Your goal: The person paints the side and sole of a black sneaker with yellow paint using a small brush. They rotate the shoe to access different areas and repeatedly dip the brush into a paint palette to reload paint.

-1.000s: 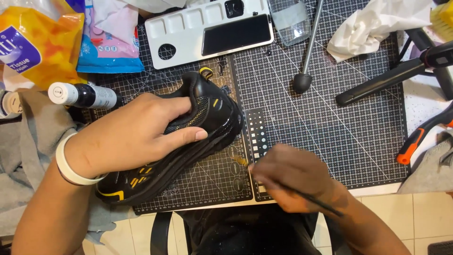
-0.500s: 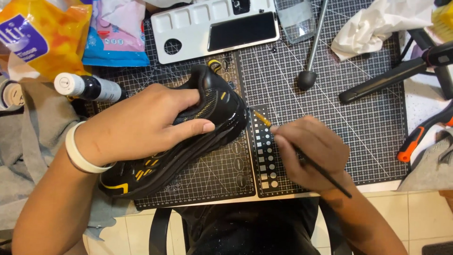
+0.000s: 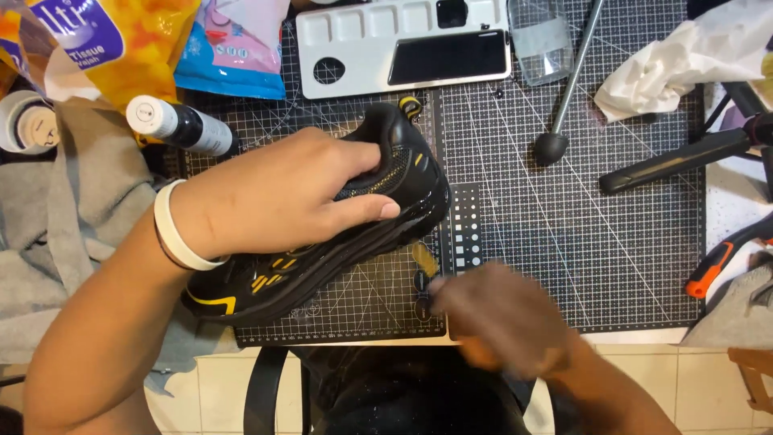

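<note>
Looking down from the head camera, the person's left hand (image 3: 282,197) is clamped over the top of a black mesh-and-rubber sneaker with yellow accents (image 3: 322,234), which lies on its side on the dark gridded cutting mat (image 3: 564,242) covering the worktop. The thumb presses along the shoe's side near the sole, the fingers curl into the collar at its heel.

The right hand (image 3: 503,318) sits just below and right of the sneaker, at the mat's near edge, heavily blurred; its fingers look bunched together, but whether they pinch anything cannot be told. It is apart from the shoe.

Beyond the sneaker lies a white plastic paint palette with rectangular wells (image 3: 403,36); up and left of the shoe lies a black bottle with a white cap (image 3: 181,123), and well to its right a crumpled white cloth (image 3: 676,56).

The step in hand appears to be detail work on the sneaker's side, with the working hand between touches. A next touch would call for the left hand holding the shoe firm and tilted, sole edge exposed, while the right comes in slowly and steadily.
</note>
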